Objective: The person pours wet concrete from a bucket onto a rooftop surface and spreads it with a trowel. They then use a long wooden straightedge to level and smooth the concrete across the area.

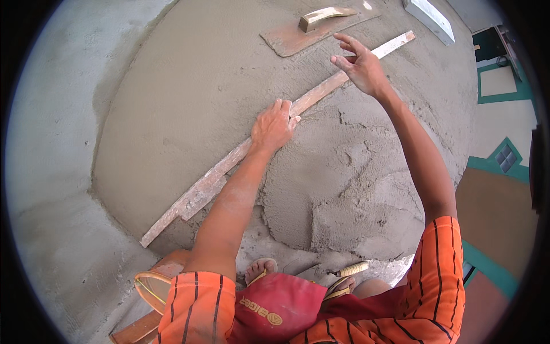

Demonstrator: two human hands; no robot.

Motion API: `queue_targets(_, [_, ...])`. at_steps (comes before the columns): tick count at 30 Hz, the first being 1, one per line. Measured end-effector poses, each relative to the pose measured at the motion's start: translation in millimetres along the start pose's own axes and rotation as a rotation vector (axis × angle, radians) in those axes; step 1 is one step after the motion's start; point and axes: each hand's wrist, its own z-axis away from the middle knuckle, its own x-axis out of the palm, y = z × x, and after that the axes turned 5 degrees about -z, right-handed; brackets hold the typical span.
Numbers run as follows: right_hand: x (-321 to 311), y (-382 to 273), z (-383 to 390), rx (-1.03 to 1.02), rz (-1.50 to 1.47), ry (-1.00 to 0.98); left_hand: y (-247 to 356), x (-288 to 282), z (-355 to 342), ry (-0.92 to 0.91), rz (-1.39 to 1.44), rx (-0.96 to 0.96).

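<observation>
My left hand (272, 127) grips a long, plaster-smeared wooden straightedge (321, 90) that lies diagonally on wet grey mortar. My right hand (360, 66) is raised at the upper end of the straightedge, fingers bent and apart, holding nothing that I can see; whether it touches the wood is unclear. Smooth mortar (166, 109) spreads above and left of the bar, and rough, lumpy mortar (344, 195) lies below it. Beyond my right hand, a flat float (286, 41) with a wooden handle rests on the mortar, and a pale metal bar (431, 22) lies at the top right.
A rounded edge of fresh mortar borders older grey concrete (51, 143) on the left. By my sandalled feet lie a tool with a wrapped handle (354, 268) and, at lower left, an orange container (152, 286). A painted surface with green trim (498, 132) stands at the right.
</observation>
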Motion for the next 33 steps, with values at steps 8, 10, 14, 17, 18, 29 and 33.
queue_targets(8, [-62, -56, 393, 0.684, -0.082, -0.589, -13, 11, 5, 0.136, -0.002, 0.083])
queue_targets(10, [-45, -93, 458, 0.784, -0.099, -0.727, -17, 13, -9, 0.184, 0.0, 0.104])
queue_targets(14, [-11, -100, 549, 0.766, -0.593, -0.747, -5, 19, 1, 0.179, 0.015, 0.107])
queue_targets(17, [-38, -111, 531, 0.98, -0.472, -0.397, -8, 17, 15, 0.174, -0.047, 0.117])
queue_targets(18, [-47, -119, 525, 1.02, -0.448, -0.317, -13, 17, 12, 0.179, -0.079, 0.13])
queue_targets(29, [-54, -136, 570, 1.073, -0.811, -0.178, 18, 15, -11, 0.225, -0.098, 0.2])
queue_targets(33, [-52, -134, 590, 1.048, -0.807, -0.166, 5, 28, 13, 0.203, -0.1, 0.237])
